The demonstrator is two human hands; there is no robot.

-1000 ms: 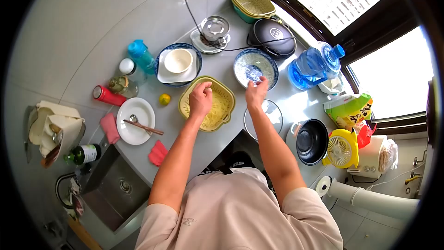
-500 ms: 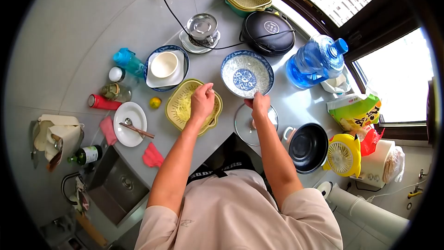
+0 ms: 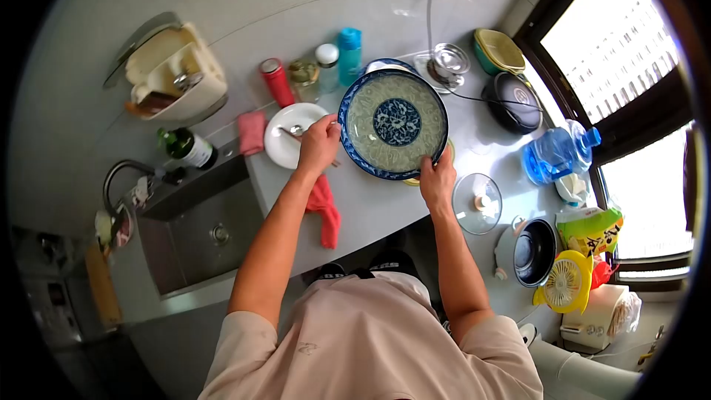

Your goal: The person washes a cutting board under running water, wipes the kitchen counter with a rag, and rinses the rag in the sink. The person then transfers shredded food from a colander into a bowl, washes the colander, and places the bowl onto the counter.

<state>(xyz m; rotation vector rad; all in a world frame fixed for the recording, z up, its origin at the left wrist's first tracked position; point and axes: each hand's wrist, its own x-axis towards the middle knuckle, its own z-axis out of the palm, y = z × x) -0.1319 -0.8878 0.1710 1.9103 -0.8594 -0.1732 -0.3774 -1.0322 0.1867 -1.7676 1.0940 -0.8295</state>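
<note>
A blue-and-white patterned bowl (image 3: 363, 133) is held up over the counter, its inside facing me. My left hand (image 3: 318, 147) grips the bowl's left rim with fingers closed. On the lower right rim, my right hand (image 3: 438, 179) is closed, thumb over the edge. Behind and below the bowl, only slivers of the yellow basket (image 3: 449, 150) show. Another blue-rimmed dish (image 3: 389, 64) is mostly covered by it. A white oval plate (image 3: 285, 150) with a spoon and chopsticks lies beside my left hand, and a red cloth (image 3: 324, 211) lies below that hand.
The sink (image 3: 200, 252) is at left, with a faucet (image 3: 111, 185) and a green bottle (image 3: 185, 148). A glass lid (image 3: 478, 204), a dark pot (image 3: 535, 252), a yellow fan (image 3: 566, 281) and a blue water jug (image 3: 559, 152) stand at right. Bottles (image 3: 326, 67) line the wall.
The bowl has come up off the counter area and moved left toward the sink, now tilted toward me. My left hand has left the basket and taken the bowl's rim. The view has turned left.
</note>
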